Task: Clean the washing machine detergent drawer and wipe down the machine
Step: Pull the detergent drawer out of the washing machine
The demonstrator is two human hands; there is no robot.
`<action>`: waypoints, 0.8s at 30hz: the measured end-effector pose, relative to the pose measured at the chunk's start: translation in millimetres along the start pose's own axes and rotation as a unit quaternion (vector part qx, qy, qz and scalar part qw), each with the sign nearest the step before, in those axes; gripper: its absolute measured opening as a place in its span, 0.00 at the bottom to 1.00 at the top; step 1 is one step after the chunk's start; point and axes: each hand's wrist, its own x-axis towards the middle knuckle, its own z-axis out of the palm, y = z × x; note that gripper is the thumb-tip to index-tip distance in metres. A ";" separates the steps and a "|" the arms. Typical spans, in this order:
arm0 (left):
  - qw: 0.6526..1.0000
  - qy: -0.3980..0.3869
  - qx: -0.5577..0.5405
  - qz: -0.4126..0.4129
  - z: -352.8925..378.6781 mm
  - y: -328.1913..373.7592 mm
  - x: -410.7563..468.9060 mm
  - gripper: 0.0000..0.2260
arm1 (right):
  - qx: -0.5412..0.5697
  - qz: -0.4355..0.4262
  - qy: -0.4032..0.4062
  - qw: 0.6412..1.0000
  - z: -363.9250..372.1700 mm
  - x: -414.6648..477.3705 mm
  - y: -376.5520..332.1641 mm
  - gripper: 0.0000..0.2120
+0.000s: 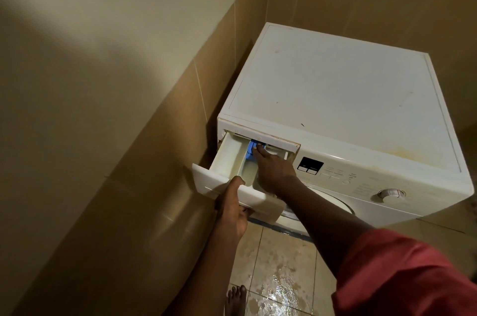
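A white front-loading washing machine (335, 88) stands in a tiled corner. Its detergent drawer (227, 161) is pulled out at the top left of the front. My left hand (233, 206) grips the drawer's front panel, thumb over the top edge and fingers underneath. My right hand (271, 166) reaches into the drawer, with its fingertips pressing on the blue insert (251, 148) at the back of the middle compartment. The drawer's left compartment looks bare and white.
A tiled wall runs close along the machine's left side, and another stands behind it. The control panel with a display (309, 164) and a dial (391, 193) lies right of the drawer. The floor tiles (278, 264) are wet and shiny. My bare foot (236, 297) stands below.
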 end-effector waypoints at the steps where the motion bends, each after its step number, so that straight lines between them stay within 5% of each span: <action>1: 1.000 -0.001 0.000 -0.001 0.2 0.8 -1.3 0.24 | 0.000 0.001 0.000 1.000 -0.2 -0.5 -1.0 0.33; 8: 1.000 0.000 0.002 -0.001 2.4 -1.5 -4.1 0.26 | 0.014 0.011 0.016 1.000 6.1 1.9 -1.2 0.33; 15: 1.000 -0.012 -0.004 0.019 -3.6 -8.6 -7.4 0.26 | -0.072 -0.018 0.052 0.996 -4.5 2.4 -3.5 0.19; 24: 0.999 -0.009 0.020 0.024 -21.4 -10.1 -25.8 0.20 | -0.034 -0.044 0.038 0.998 2.3 -22.3 -9.9 0.25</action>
